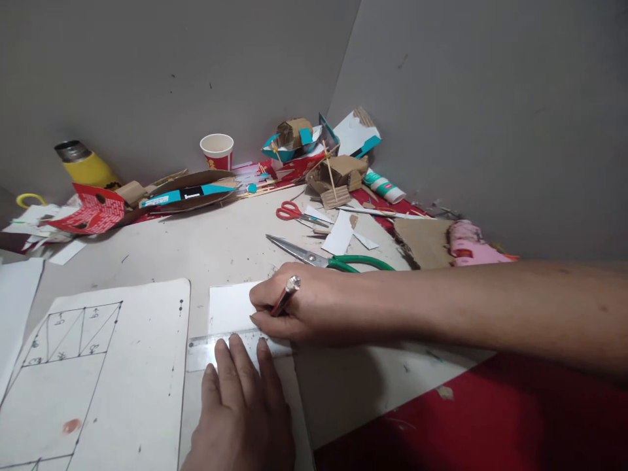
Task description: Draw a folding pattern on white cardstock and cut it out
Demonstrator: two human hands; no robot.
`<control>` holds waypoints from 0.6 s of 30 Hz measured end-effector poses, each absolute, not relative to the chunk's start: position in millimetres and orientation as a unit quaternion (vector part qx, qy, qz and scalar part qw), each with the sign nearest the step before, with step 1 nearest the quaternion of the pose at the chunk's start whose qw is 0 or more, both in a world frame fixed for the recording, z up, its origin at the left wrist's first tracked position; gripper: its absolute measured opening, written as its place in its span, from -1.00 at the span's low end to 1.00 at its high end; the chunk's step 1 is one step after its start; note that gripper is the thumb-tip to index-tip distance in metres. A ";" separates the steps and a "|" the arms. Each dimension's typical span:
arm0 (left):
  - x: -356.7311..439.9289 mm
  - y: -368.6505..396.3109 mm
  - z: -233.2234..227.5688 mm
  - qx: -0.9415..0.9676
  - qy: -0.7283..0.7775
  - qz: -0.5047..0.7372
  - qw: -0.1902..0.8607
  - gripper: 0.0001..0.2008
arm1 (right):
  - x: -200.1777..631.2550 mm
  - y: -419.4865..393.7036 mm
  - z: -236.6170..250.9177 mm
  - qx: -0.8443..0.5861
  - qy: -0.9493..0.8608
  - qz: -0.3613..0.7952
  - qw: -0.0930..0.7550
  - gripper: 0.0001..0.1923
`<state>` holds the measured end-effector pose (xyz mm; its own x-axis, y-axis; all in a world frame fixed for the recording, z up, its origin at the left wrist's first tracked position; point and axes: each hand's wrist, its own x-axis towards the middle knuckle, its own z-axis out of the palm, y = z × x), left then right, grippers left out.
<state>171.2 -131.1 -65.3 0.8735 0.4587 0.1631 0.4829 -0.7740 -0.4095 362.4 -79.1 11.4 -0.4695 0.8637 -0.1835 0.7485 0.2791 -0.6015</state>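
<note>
Gripping pen [285, 296], right hand [304, 307] marks; left hand [243, 399] flat on ruler [206, 348]; paper cup [216, 150] contents unseen.

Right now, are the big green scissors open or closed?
Closed. The green scissors lie flat on the table, and their blades come together into one thin point. The right hand hides part of the handles.

Clear ruler [206, 348] flat across white card [228, 307]; pen [285, 296] tilted, tip at ruler edge.
</note>
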 end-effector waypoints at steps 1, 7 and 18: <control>171.3 -131.1 -65.1 -0.942 -0.250 -0.030 0.220 -0.61 | 362.9 -79.7 11.6 -0.510 -0.793 0.321 0.085 -0.60; 170.7 -129.6 -63.5 -0.945 -0.230 -0.029 0.230 -0.60 | 365.9 -83.1 12.0 -0.505 -0.805 0.298 0.088 -0.63; 170.6 -126.9 -59.7 -0.943 -0.213 -0.024 0.254 -0.60 | 369.6 -90.1 15.4 -0.500 -0.816 0.281 0.078 -0.64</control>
